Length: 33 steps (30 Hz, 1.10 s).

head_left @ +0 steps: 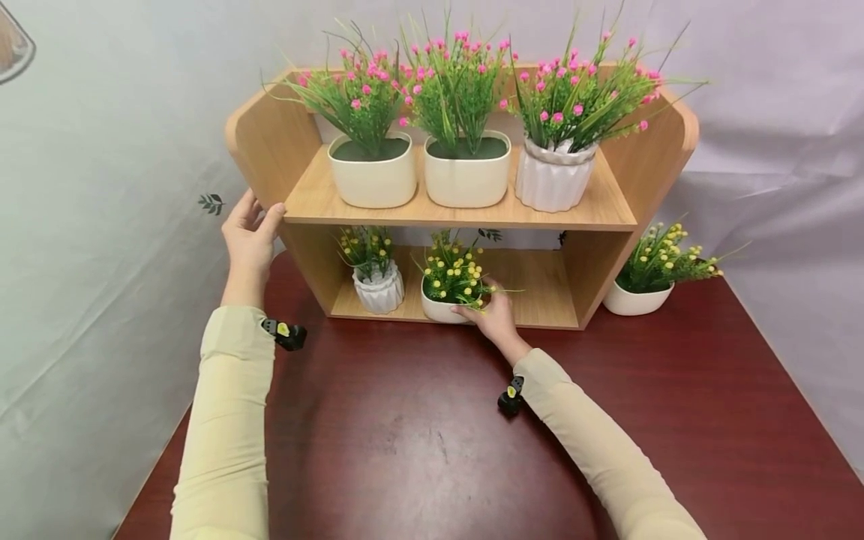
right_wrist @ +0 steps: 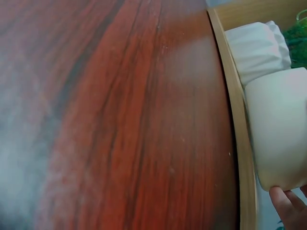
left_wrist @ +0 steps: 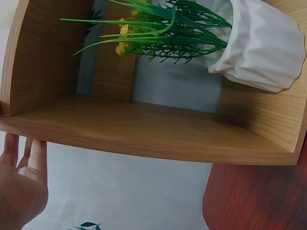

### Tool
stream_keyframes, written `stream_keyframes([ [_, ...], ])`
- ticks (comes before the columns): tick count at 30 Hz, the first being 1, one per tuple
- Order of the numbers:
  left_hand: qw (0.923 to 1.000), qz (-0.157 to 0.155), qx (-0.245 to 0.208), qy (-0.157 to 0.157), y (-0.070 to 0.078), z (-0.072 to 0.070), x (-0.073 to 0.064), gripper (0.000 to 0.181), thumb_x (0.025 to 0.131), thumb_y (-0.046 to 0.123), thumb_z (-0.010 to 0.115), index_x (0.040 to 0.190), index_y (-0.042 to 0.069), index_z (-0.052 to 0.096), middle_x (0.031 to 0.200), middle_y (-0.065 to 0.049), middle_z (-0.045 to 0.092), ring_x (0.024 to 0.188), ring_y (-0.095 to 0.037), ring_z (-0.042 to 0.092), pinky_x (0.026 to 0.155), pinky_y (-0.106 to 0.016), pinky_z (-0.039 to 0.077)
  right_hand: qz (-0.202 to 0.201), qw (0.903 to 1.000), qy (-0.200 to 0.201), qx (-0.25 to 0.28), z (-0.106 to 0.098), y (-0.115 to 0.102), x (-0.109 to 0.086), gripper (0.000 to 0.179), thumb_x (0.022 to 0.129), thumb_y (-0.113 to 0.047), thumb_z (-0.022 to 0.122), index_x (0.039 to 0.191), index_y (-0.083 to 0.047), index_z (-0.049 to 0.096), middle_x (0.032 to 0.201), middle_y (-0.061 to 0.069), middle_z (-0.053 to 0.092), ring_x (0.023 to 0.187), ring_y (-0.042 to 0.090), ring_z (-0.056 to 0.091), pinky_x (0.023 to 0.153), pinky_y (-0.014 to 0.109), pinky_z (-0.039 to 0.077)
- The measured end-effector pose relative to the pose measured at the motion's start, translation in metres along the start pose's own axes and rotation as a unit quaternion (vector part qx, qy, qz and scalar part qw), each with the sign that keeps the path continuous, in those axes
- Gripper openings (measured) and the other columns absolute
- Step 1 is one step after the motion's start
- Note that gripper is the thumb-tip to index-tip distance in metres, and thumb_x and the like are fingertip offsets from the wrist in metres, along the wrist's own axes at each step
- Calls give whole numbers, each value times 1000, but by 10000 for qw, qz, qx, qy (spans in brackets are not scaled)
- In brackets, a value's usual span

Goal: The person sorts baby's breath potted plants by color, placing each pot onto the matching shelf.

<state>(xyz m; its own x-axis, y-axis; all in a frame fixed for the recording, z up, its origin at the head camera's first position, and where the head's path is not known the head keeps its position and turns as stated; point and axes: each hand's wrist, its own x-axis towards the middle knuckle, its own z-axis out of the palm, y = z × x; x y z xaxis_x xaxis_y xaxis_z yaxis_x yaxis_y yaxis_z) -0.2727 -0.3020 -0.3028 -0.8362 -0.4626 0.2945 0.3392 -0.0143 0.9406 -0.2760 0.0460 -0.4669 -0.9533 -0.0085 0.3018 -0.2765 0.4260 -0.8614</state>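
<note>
My left hand holds the left side panel of a two-tier wooden shelf, thumb at the front edge and fingers on the outer face. In the left wrist view its fingers lie against the outside of that panel. My right hand grips the right end of a white oval flowerpot with yellow artificial flowers, on the lower tier. The thumb is at the pot's front; the other fingers are partly hidden by the foliage. Left of it stands a white ribbed flowerpot, also with yellow flowers.
On the upper tier stand two cream oval pots and a white ribbed pot, all with pink flowers. Another white pot with yellow flowers sits right of the shelf on the dark red table. A pale cloth backdrop hangs behind.
</note>
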Motion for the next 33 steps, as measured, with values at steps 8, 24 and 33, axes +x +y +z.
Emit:
stream_keyframes([
  [8,9996,252,-123,72,0,1,0,45,82,1,72,124,16,65,118,-5,65,105,-17,61,93,-31,51,274,9988,-49,-391,10,-3,9,64,64,-31,88,109,3,57,93,17,61,82,28,54,71,39,46],
  [24,9991,282,-314,74,-1,1,0,46,81,1,71,124,15,64,122,-6,63,113,-20,58,102,-37,45,395,9975,-271,-521,20,-8,20,64,67,-34,86,109,4,55,86,14,54,77,25,48,66,34,41],
  [33,9988,291,-394,5,-4,-1,1,48,81,1,72,126,15,63,123,-6,63,111,-19,59,98,-34,48,261,9950,-514,-811,17,-13,14,53,72,-35,83,93,0,49,84,11,49,71,22,46,61,31,39],
])
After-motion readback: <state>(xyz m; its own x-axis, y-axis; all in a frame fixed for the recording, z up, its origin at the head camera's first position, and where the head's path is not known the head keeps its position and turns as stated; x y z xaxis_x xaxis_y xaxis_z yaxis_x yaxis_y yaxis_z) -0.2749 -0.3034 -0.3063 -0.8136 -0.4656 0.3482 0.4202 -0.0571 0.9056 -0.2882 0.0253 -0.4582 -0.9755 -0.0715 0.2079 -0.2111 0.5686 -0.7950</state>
